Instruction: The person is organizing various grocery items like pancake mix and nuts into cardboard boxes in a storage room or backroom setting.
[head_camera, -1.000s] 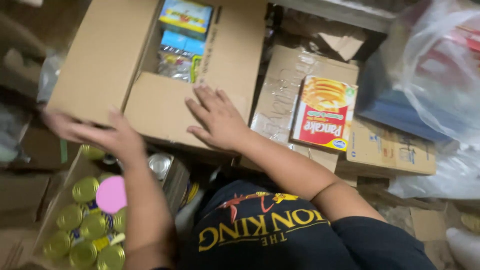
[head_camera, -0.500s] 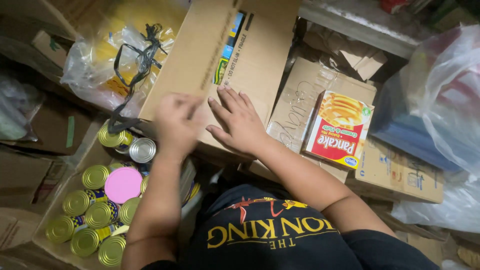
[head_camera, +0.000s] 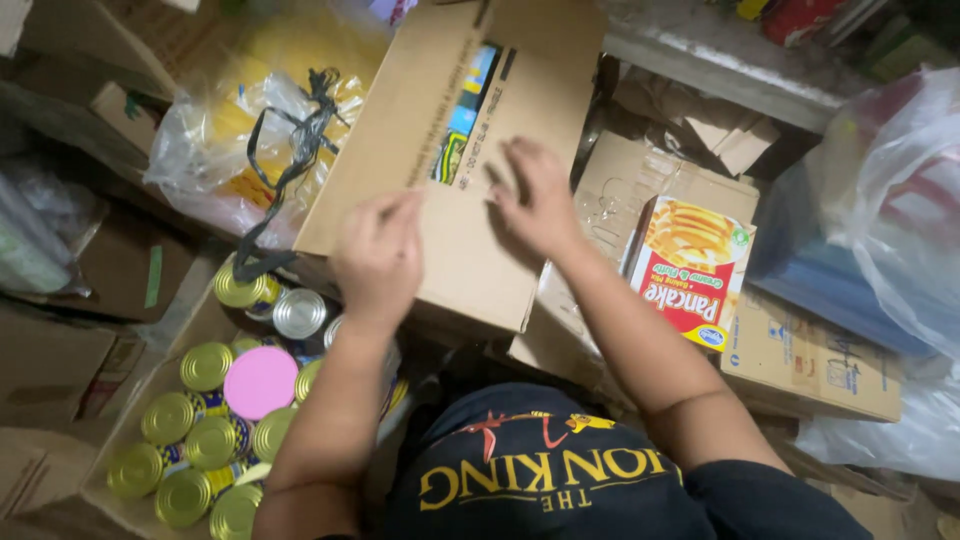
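Both hands now atop cardboard box (head_camera: 455, 190): left hand (head_camera: 378, 260) & right hand (head_camera: 535, 200) press flaps nearly shut, fingers flat, gripping nothing.

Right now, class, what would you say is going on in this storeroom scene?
A person leans over a large cardboard box, with the left hand and right hand pressing flat on its flaps, which are nearly closed over colourful packets inside. Below the left arm sits an open box of gold-topped cans, one with a pink lid. A red and yellow pancake mix box lies to the right.
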